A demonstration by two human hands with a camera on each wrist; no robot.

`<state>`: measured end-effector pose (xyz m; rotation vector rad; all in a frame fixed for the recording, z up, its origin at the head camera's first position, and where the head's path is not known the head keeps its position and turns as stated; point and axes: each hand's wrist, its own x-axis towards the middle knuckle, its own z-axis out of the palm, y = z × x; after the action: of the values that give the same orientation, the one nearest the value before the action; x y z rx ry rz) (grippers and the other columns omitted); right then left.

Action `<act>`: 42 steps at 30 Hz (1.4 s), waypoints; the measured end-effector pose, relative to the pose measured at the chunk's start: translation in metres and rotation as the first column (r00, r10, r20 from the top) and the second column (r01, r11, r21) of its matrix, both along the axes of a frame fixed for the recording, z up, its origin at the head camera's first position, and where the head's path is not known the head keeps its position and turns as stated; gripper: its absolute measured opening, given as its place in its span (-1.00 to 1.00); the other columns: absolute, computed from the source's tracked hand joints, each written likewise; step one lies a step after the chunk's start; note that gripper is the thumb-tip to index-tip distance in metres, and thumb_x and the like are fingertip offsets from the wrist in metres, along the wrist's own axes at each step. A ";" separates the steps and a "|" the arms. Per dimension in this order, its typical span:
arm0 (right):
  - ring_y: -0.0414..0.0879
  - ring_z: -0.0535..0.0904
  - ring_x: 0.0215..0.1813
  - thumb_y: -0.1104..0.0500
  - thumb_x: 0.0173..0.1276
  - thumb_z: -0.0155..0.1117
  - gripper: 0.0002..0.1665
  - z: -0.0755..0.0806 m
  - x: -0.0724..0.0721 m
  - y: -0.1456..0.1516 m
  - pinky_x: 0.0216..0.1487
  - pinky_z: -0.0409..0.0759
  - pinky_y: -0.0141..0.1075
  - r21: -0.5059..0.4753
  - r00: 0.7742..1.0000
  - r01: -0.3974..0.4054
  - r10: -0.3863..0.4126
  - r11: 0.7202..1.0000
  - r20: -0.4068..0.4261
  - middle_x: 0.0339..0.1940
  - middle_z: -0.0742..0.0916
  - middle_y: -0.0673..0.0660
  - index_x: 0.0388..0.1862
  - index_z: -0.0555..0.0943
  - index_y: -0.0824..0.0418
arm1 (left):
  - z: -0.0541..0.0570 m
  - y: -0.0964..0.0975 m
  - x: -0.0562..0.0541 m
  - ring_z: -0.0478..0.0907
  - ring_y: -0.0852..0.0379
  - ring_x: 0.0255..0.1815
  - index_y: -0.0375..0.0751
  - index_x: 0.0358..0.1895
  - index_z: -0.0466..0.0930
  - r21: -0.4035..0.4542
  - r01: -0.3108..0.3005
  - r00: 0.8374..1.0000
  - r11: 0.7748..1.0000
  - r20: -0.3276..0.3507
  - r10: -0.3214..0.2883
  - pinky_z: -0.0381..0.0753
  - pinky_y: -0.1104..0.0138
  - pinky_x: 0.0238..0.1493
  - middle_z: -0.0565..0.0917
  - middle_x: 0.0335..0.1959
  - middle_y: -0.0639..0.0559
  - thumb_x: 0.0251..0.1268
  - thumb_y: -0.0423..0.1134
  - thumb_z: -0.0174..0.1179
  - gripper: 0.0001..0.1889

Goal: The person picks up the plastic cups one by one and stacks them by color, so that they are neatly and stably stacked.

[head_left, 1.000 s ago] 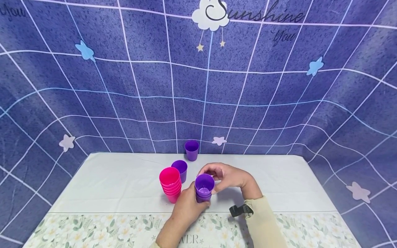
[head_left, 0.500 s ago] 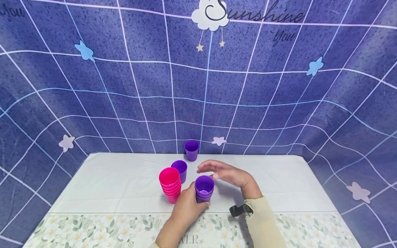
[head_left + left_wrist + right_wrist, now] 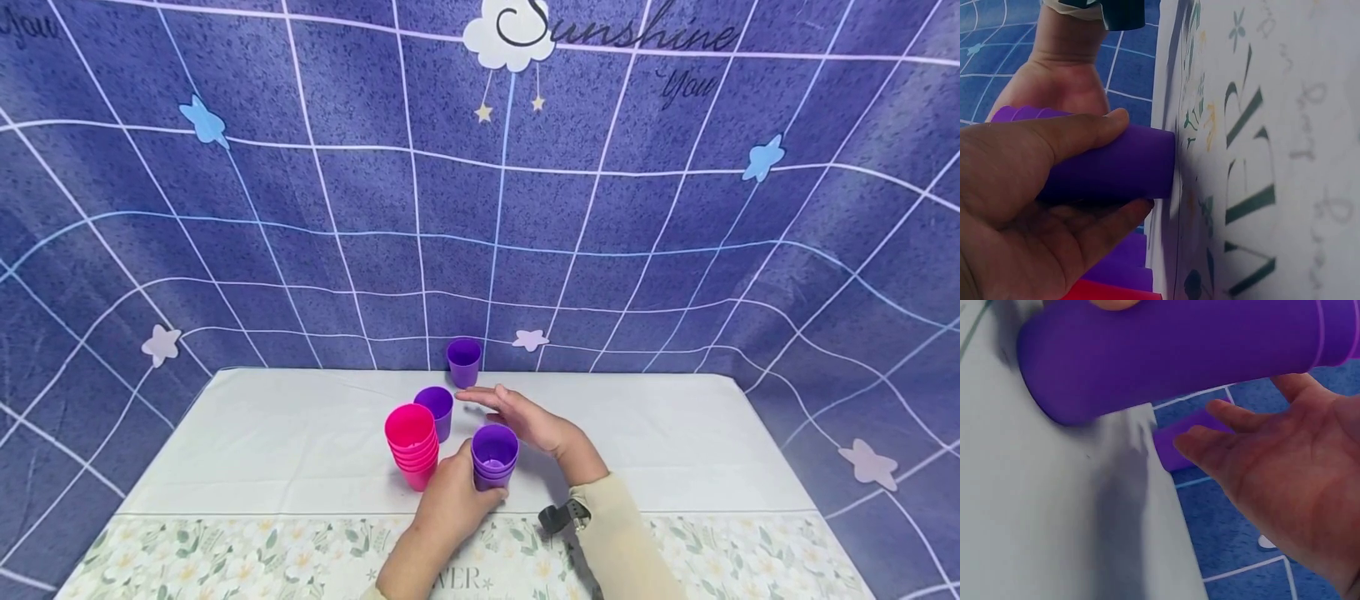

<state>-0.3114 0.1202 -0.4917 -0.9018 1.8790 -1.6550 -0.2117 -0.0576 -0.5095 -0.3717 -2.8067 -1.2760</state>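
My left hand [image 3: 452,498] grips a stack of nested purple cups [image 3: 493,457], its thumb and fingers wrapped round the lower sides; the stack stands upright on the table. In the left wrist view the thumb lies along the side of the purple stack [image 3: 1113,159]. My right hand [image 3: 525,418] is behind the stack, fingers extended to the left and holding nothing. Its fingertips come close to a single purple cup [image 3: 437,410] and, farther back, another purple cup [image 3: 464,362]. In the right wrist view the right hand [image 3: 1291,469] shows an open palm beside the held stack.
A stack of pink cups [image 3: 412,446] stands just left of my left hand, in front of the single purple cup. The white table [image 3: 637,433] has a floral strip [image 3: 247,558] along its near side. A blue gridded cloth [image 3: 600,208] hangs behind.
My right hand has let go of the purple stack's rim and moved back and left, toward the two single cups. My left hand keeps holding the stack in place.
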 end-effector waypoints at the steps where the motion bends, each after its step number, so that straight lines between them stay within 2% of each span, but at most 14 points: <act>1: 0.20 -0.13 0.82 -0.51 0.60 -0.56 0.08 -0.003 -0.001 -0.001 0.72 -0.14 0.41 0.004 1.000 -0.008 0.008 1.000 0.007 0.79 0.16 0.22 0.69 0.22 0.23 | 0.000 0.000 0.000 0.77 -0.19 0.15 -0.31 0.29 0.54 -0.002 0.003 1.000 1.000 0.000 -0.003 0.70 -0.11 0.26 0.80 0.08 -0.24 -0.06 -0.29 0.66 -0.25; 5: 0.20 -0.13 0.82 -0.52 0.59 -0.64 0.10 -0.011 -0.004 -0.004 0.76 -0.14 0.34 0.012 0.999 -0.025 0.025 1.000 0.024 0.80 0.11 0.26 0.70 0.21 0.21 | 0.001 0.001 0.000 0.77 -0.20 0.17 -0.28 0.32 0.54 -0.006 0.006 1.000 1.000 -0.004 -0.006 0.70 -0.12 0.26 0.80 0.10 -0.24 -0.07 -0.30 0.66 -0.22; 10: 0.20 -0.10 0.82 -0.50 0.62 -0.58 0.05 -0.015 -0.003 -0.010 0.79 -0.14 0.24 0.007 0.997 -0.017 0.016 1.000 0.071 0.80 0.10 0.23 0.68 0.24 0.18 | 0.002 0.002 0.001 0.76 -0.22 0.17 -0.25 0.34 0.53 -0.013 0.002 1.000 1.000 -0.017 -0.002 0.70 -0.12 0.26 0.80 0.11 -0.25 -0.06 -0.30 0.65 -0.21; 15: 0.25 -0.04 0.80 -0.40 0.65 -0.45 -0.05 -0.008 0.000 -0.008 0.78 -0.14 0.26 0.029 0.994 -0.012 0.009 1.000 0.104 0.79 0.15 0.18 0.70 0.20 0.19 | 0.003 0.002 0.002 0.76 -0.22 0.16 -0.25 0.34 0.53 0.002 -0.001 1.000 1.000 0.002 0.001 0.69 -0.13 0.26 0.80 0.10 -0.25 -0.07 -0.29 0.65 -0.21; 20: 0.32 -0.02 0.78 -0.18 0.68 -0.35 -0.16 0.002 0.003 -0.002 0.78 -0.14 0.28 0.042 0.992 0.030 -0.035 0.999 0.121 0.75 0.21 0.30 0.70 0.14 0.31 | 0.003 0.002 0.003 0.77 -0.19 0.15 -0.26 0.29 0.54 0.002 0.002 1.000 1.000 0.002 -0.002 0.70 -0.11 0.25 0.80 0.08 -0.23 -0.07 -0.30 0.65 -0.25; 27: 0.35 0.02 0.77 -0.03 0.66 -0.24 -0.22 0.014 0.005 0.001 0.78 -0.06 0.23 0.018 0.989 0.059 -0.061 0.998 0.136 0.73 0.21 0.38 0.67 0.14 0.42 | 0.004 0.001 0.002 0.77 -0.20 0.16 -0.19 0.29 0.54 0.004 0.000 1.000 1.000 0.009 0.000 0.69 -0.13 0.26 0.80 0.08 -0.22 -0.06 -0.29 0.65 -0.25; 29: 0.33 0.03 0.77 -0.02 0.65 -0.22 -0.23 0.015 0.005 0.002 0.77 -0.02 0.25 0.025 0.990 0.069 -0.072 0.997 0.124 0.74 0.21 0.36 0.67 0.16 0.40 | 0.004 0.001 0.003 0.76 -0.21 0.16 -0.19 0.28 0.54 0.008 0.000 1.000 1.000 0.012 0.000 0.69 -0.14 0.26 0.80 0.08 -0.23 -0.06 -0.29 0.65 -0.26; 36: 0.29 0.17 0.73 0.03 0.61 -0.07 -0.27 0.018 0.004 0.005 0.60 0.35 0.32 0.055 0.986 0.158 -0.161 0.986 0.038 0.73 0.28 0.31 0.64 0.28 0.34 | 0.002 0.001 0.003 0.77 -0.19 0.16 -0.22 0.30 0.54 0.011 0.004 1.000 1.000 -0.003 -0.004 0.70 -0.12 0.25 0.80 0.08 -0.23 -0.07 -0.29 0.65 -0.24; 42: 0.31 0.31 0.66 0.20 0.55 0.11 -0.35 0.012 0.002 0.004 0.61 0.40 0.20 0.022 0.971 0.238 -0.237 0.971 -0.037 0.66 0.39 0.34 0.57 0.39 0.35 | 0.001 0.000 0.002 0.77 -0.17 0.15 -0.21 0.29 0.54 0.000 0.005 1.000 1.000 -0.004 -0.005 0.71 -0.11 0.23 0.81 0.07 -0.21 -0.07 -0.28 0.66 -0.25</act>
<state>-0.3096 0.1242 -0.4792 -0.7215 2.0958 -1.7554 -0.2099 -0.0575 -0.5082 -0.3806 -2.8040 -1.2742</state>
